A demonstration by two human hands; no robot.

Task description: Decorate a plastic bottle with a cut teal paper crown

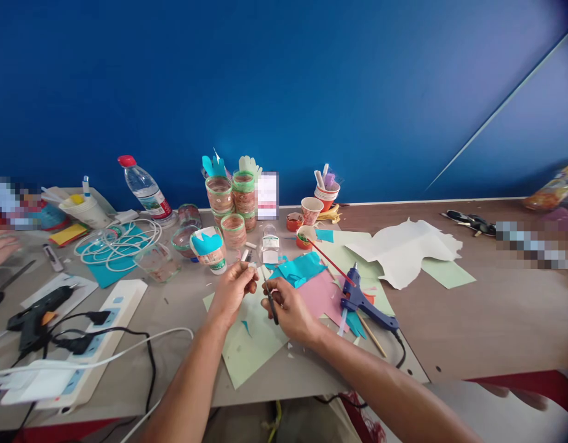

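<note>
My right hand (288, 307) is closed around the black handles of a pair of scissors (274, 311), whose blades point away from me. Beside it, my left hand (235, 286) pinches a small white piece of paper (252, 265) close to the blades; its shape is mostly hidden by the fingers. Under both hands lies a pale green sheet (240, 363) with a few scraps on it. Blue paper (302, 269) and pink paper (318, 295) are just right of my hands. A paper cup with blue paper on it (208, 246) stands beyond my left hand.
A blue glue gun (367, 304) lies at right, a black one (39, 317) at left near a power strip (122, 301). Wrapped jars (219, 194) are stacked at the back. A water bottle (145, 187) leans behind white cable (122, 252). Another person's hand (2, 246) is far left.
</note>
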